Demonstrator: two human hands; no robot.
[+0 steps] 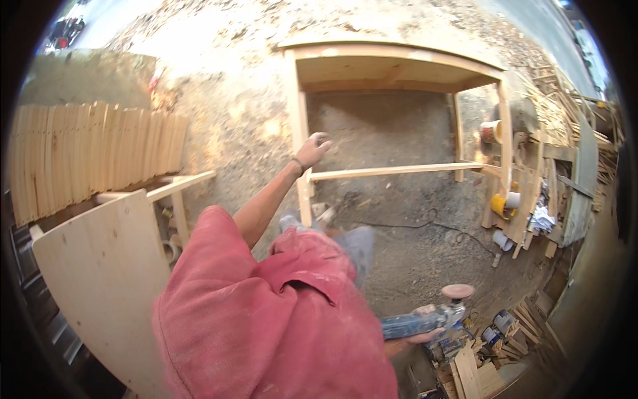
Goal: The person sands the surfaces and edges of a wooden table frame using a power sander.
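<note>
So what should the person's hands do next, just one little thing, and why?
Maybe the right hand should bring the blue power tool toward the wooden frame: its round disc is away from the wood, while the left hand is beside the frame's left leg.

Hands: two, one left hand (314,149) and one right hand (425,326). Wristbands (298,161): one. Power tools: one angle grinder (409,324) with one disc (458,290). Far centre: one wooden table frame (392,70). Near left: one wooden panel (100,272). Left: more than ten slats (100,149), exact count indistinct. Right: one orange-and-white bucket (491,131). Near right: two cans.
</note>
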